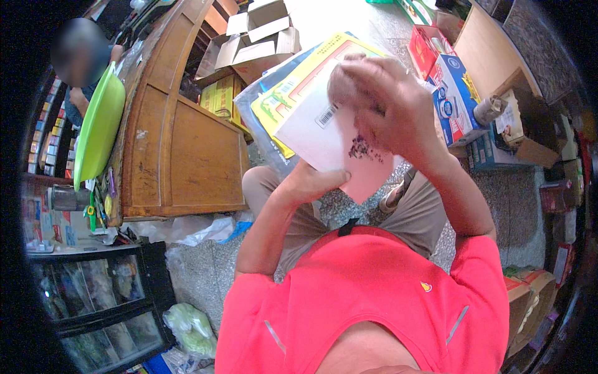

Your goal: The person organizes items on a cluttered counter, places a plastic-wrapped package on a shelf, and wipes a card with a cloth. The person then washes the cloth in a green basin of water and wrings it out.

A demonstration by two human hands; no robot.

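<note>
My left hand (315,182) grips the near edge of a white sheet (303,126), its thumb on top. The sheet bears a printed barcode and lies over a yellow printed packet (268,105) and a clear plastic bag (250,100). Small dark bits (362,148) are gathered on a pinkish part near the sheet's right side. Above them is my right hand (383,103), blurred, with its fingers curled; something brownish seems to be at its fingertips, but what it is cannot be told.
A wooden counter (201,154) stands at left, bearing a green plastic basin (100,126); a person (81,70) is behind it. Open cardboard boxes (261,42) lie ahead. Printed cartons (451,103) stand at right, with a rolled bundle (490,110) on top. A plastic bag (189,327) lies lower left.
</note>
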